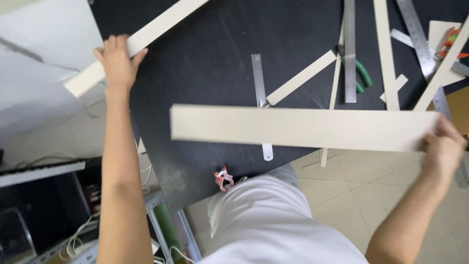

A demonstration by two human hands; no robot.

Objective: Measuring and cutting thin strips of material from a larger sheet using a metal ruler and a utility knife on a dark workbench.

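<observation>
Jutting leftward from right grip (442,146): cardboard strip (303,128)

I see my left hand (116,61) gripping a long pale cardboard strip (141,40) at the black table's (215,54) edge. My right hand (442,146) grips the end of a wider cardboard strip (303,128) held level over the table. Steel rulers (350,49), green-handled pliers (362,74) and thinner strips (300,78) lie beyond.

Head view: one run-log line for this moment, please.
left hand: grips cardboard strip | right hand: holds wide cardboard strip | below: black mat
</observation>
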